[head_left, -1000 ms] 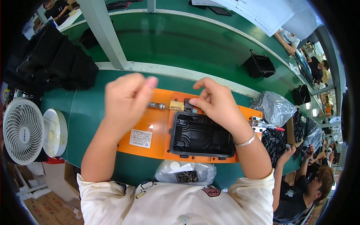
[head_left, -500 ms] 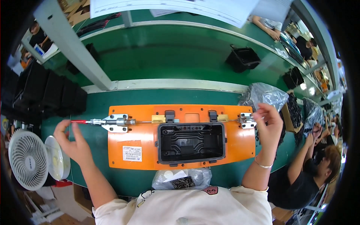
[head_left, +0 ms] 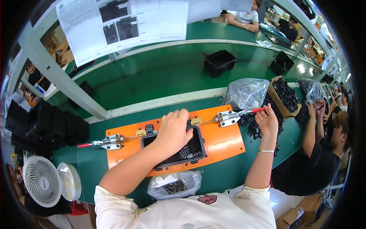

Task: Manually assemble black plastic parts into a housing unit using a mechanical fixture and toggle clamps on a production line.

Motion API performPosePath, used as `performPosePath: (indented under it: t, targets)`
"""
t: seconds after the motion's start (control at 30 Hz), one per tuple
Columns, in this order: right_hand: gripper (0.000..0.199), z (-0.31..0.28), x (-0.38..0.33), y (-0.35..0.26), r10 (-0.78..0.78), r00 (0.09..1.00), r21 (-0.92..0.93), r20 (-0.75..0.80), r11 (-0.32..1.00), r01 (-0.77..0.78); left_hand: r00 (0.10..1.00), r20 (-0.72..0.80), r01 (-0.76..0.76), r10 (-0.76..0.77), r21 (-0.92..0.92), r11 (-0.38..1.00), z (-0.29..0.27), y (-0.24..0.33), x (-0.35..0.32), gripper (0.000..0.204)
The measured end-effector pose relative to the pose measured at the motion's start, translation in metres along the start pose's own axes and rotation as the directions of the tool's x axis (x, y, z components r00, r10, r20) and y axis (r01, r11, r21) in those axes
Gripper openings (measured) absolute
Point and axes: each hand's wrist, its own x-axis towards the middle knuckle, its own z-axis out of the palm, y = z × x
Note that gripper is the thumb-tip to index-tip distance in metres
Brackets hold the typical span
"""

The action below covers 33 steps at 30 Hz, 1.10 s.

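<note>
An orange fixture plate (head_left: pixel 225 139) carries an open black plastic box (head_left: pixel 202 152). My left hand (head_left: pixel 173 131) reaches across the box, its fingers curled over the far rim by the right hinge; the fingertips are partly hidden. With thumb and forefinger, my right hand (head_left: pixel 268 122) holds the red handle (head_left: pixel 258 110) of the right toggle clamp (head_left: pixel 228 118), its other fingers loosely bent. The left toggle clamp (head_left: pixel 112 141), also red-handled, stands untouched at the plate's left end. Both clamps have rods running toward brass-coloured blocks (head_left: pixel 196 121) beside the box hinges.
Black boxes (head_left: pixel 34 122) are stacked left, above a white fan (head_left: pixel 42 181). Small black parts fill a carton (head_left: pixel 284 97) at right, beside a clear plastic bag (head_left: pixel 248 93). A bag of screws (head_left: pixel 175 186) lies in front. A co-worker (head_left: pixel 312 152) sits at right.
My left hand has left the left clamp's handle and come across onto the box. The right clamp's handle now points outward in my right hand. The view has shifted and tilted.
</note>
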Motion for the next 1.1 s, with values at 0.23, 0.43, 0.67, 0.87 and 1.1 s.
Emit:
performPosePath:
  t: [0.23,0.43,0.67,0.87,1.1]
  targets:
    - [0.025,0.079,-0.018,-0.004,-0.468,0.879,0.072,0.092,0.884,0.463,0.993,-0.106,0.040,-0.052,-0.104,0.994,0.006,-0.001,-0.009,0.038]
    - [0.037,0.115,-0.035,-0.002,-0.398,0.777,-0.035,0.487,0.880,0.473,0.991,-0.117,0.047,-0.066,-0.158,0.986,0.009,-0.001,-0.007,0.037]
    - [0.038,0.133,-0.057,0.022,-0.397,0.675,-0.340,0.622,0.640,0.690,0.988,-0.105,0.084,-0.111,-0.233,0.969,0.010,0.001,-0.007,0.039]
    - [0.037,0.142,-0.067,0.037,-0.405,0.567,-0.419,0.717,0.400,0.815,0.988,-0.100,0.095,-0.121,-0.235,0.967,0.011,0.001,-0.007,0.038]
    - [0.032,0.144,-0.078,0.073,-0.277,0.362,-0.410,0.890,-0.138,0.902,0.988,-0.110,0.083,-0.111,-0.232,0.969,0.011,0.002,-0.008,0.038]
